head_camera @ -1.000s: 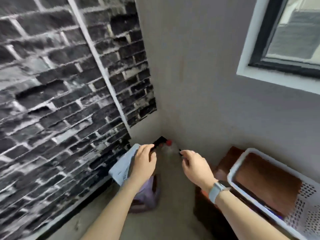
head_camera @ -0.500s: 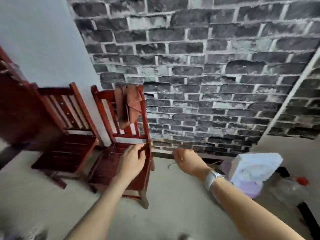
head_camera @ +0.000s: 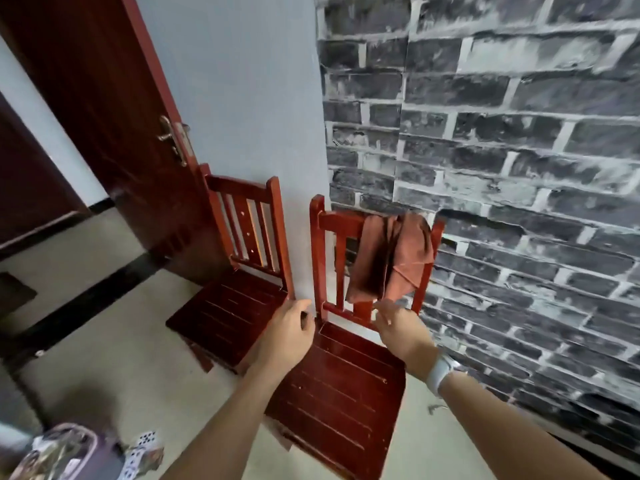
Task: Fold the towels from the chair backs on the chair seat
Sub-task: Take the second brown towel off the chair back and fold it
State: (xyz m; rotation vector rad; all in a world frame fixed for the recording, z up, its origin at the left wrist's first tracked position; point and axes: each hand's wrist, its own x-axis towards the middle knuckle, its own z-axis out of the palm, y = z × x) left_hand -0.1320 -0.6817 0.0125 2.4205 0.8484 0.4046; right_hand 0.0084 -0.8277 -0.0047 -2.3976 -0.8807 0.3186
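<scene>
A rust-brown towel (head_camera: 391, 258) hangs bunched over the back of the right red wooden chair (head_camera: 339, 386). A second red chair (head_camera: 239, 306) stands to its left with a bare back and seat. My left hand (head_camera: 289, 330) hovers over the gap between the two chairs, fingers loosely curled, holding nothing. My right hand (head_camera: 398, 327), a pale watch on its wrist, reaches out just below the towel's lower edge with fingers spread; whether a fingertip touches the cloth I cannot tell.
A dark red door (head_camera: 104, 116) stands open at the left against a pale wall. A grey brick-pattern wall (head_camera: 519, 168) runs behind the right chair. A patterned bag (head_camera: 59, 452) and scattered cards (head_camera: 138, 455) lie on the floor at bottom left.
The view has swung left from the room corner and basket to the two chairs. Both hands have come forward, the right one up to the hanging towel.
</scene>
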